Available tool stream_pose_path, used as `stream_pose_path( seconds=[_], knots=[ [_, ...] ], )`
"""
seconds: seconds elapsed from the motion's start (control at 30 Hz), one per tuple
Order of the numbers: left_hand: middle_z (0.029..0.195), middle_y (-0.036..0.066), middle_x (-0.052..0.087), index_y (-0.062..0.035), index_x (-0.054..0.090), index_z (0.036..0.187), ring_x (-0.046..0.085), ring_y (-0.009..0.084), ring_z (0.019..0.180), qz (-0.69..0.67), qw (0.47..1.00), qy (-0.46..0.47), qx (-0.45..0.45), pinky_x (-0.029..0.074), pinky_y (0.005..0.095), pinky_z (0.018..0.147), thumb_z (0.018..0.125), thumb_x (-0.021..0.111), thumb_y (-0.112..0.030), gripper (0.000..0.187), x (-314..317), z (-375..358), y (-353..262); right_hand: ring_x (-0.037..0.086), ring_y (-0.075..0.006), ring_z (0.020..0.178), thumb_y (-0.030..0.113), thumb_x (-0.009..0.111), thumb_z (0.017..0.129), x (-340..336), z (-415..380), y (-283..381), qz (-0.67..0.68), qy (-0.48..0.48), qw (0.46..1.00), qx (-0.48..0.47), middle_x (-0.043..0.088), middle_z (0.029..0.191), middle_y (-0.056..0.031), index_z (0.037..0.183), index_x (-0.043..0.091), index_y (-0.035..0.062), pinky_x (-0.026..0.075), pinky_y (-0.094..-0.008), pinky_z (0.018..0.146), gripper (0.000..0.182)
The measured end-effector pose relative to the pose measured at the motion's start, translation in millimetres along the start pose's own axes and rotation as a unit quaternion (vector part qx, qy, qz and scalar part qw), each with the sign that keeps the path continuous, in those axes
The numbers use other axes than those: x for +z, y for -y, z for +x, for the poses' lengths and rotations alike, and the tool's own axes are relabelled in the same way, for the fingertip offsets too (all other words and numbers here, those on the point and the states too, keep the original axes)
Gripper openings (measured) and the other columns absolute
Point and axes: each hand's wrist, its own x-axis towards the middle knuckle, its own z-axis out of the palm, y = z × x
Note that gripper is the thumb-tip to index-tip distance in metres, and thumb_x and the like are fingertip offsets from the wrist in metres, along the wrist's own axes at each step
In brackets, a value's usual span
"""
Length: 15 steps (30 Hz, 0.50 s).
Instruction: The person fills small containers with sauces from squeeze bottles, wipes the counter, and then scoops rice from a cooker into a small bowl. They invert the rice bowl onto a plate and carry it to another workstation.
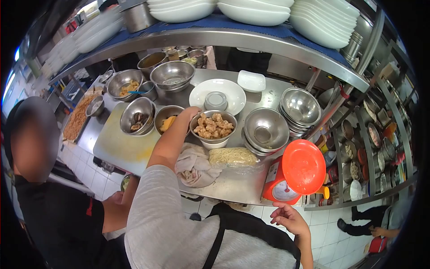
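Note:
My left hand (pixel 192 113) reaches forward to the left rim of a metal bowl (pixel 214 137) and grips it; part of the fingers is hidden. Browned, battered fried pieces (pixel 213 125) fill this bowl, which sits on a white base. Near the counter's front edge my right hand (pixel 289 218) hangs with loosely bent fingers apart, holding nothing. Just above it stands a red dial scale (pixel 304 167) with a round pan. Between scale and bowl lies a clear bag of noodles (pixel 233 157), beside a crumpled cloth (pixel 197 166).
Stacked metal bowls (pixel 266 130) stand right of the filled bowl. Behind it are a white plate (pixel 233 89) and a small white dish (pixel 251 81). A cutting board (pixel 116 134) lies left. An overhead shelf (pixel 215 33) holds dishes. A person in black (pixel 58 215) stands close on my left.

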Motion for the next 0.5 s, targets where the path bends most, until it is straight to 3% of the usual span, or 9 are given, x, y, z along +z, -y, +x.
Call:
stream_pose_path(
  seconds=[0.03,0.07,0.17,0.2,0.3,0.37,0.43,0.47,0.5],
  knots=[
    [0.102,0.020,0.056,0.0062,0.048,0.107,0.059,0.0290,0.081,-0.040,0.999,-0.029,-0.001,0.048,0.0417,0.071,0.084,0.045,-0.029,0.042,0.6,-5.6,-1.2,0.055,-0.0133,0.079,0.002,0.058,0.076,-1.1,-0.7,0.4,-0.006,0.008,1.000,0.001,0.052,0.090,-0.0063,0.119,0.042,0.0051,0.046,-0.0243,0.072,0.046],
    [0.108,0.023,0.052,0.0090,0.030,0.119,0.058,0.0285,0.088,-0.108,0.993,0.022,-0.044,0.047,0.0423,0.073,0.087,0.037,-0.036,0.055,-3.8,-7.0,-1.2,0.055,-0.0132,0.079,0.002,0.058,0.076,-2.4,-1.8,0.4,-0.013,0.015,1.000,0.001,0.052,0.090,-0.0061,0.119,0.042,0.0052,0.045,-0.0241,0.072,0.046],
    [0.113,0.023,0.048,0.0074,0.025,0.124,0.057,0.0282,0.090,-0.165,0.983,0.079,0.013,0.046,0.0417,0.074,0.086,0.037,-0.041,0.062,-27.9,-14.7,10.8,0.055,-0.0132,0.079,0.003,0.057,0.077,-10.7,-6.8,-7.2,-0.028,0.049,0.998,-0.011,0.053,0.091,-0.0059,0.119,0.041,0.0057,0.045,-0.0234,0.069,0.045],
    [0.114,0.022,0.048,0.0038,0.026,0.126,0.048,0.0295,0.106,-0.204,0.977,0.050,0.033,0.038,0.0455,0.088,0.084,0.040,-0.045,0.066,-28.7,-32.4,12.8,0.055,-0.0132,0.079,0.003,0.056,0.077,-14.7,-8.9,-11.1,-0.034,0.065,0.997,-0.017,0.053,0.091,-0.0059,0.119,0.041,0.0059,0.045,-0.0232,0.069,0.045],
    [0.123,0.023,0.040,0.0010,0.020,0.130,0.043,0.0301,0.112,-0.224,0.958,-0.124,0.127,0.035,0.0459,0.090,0.081,0.047,-0.046,0.073,-12.9,-133.8,21.8,0.056,-0.0138,0.079,0.005,0.055,0.078,-22.8,-17.5,-21.3,-0.053,0.119,0.991,-0.026,0.054,0.092,-0.0062,0.119,0.040,0.0062,0.044,-0.0230,0.067,0.043],
    [0.130,0.021,0.031,0.0006,0.016,0.132,0.035,0.0307,0.118,-0.232,0.901,-0.243,0.273,0.031,0.0387,0.096,0.078,0.054,-0.044,0.080,3.8,-176.9,55.1,0.057,-0.0164,0.078,0.007,0.055,0.078,-28.6,-22.0,-33.3,-0.058,0.162,0.985,-0.031,0.055,0.092,-0.0077,0.119,0.040,0.0060,0.044,-0.0247,0.066,0.043],
    [0.133,0.022,0.026,-0.0017,0.011,0.134,0.028,0.0325,0.122,-0.165,0.846,-0.326,0.389,0.026,0.0370,0.100,0.077,0.059,-0.036,0.083,15.8,-208.3,105.2,0.058,-0.0177,0.078,0.009,0.056,0.078,-31.0,-25.1,-44.3,-0.058,0.212,0.975,-0.023,0.056,0.091,-0.0082,0.119,0.041,0.0056,0.044,-0.0257,0.066,0.044],
    [0.136,0.023,0.018,0.0005,0.008,0.134,0.023,0.0317,0.125,-0.169,0.848,-0.318,0.390,0.023,0.0366,0.101,0.076,0.061,-0.033,0.085,40.1,-262.5,125.3,0.058,-0.0188,0.077,0.012,0.059,0.077,-30.5,-24.9,-48.4,-0.059,0.232,0.971,-0.009,0.056,0.090,-0.0089,0.119,0.041,0.0048,0.044,-0.0269,0.065,0.047],
    [0.136,0.020,0.020,0.0006,0.005,0.134,0.029,0.0258,0.122,-0.125,0.828,-0.357,0.413,0.027,0.0334,0.099,0.077,0.061,-0.028,0.085,55.6,-271.3,158.2,0.058,-0.0189,0.077,0.012,0.059,0.076,-28.5,-24.6,-52.0,-0.067,0.259,0.964,0.000,0.056,0.090,-0.0090,0.119,0.041,0.0045,0.045,-0.0272,0.065,0.047]
  ],
)
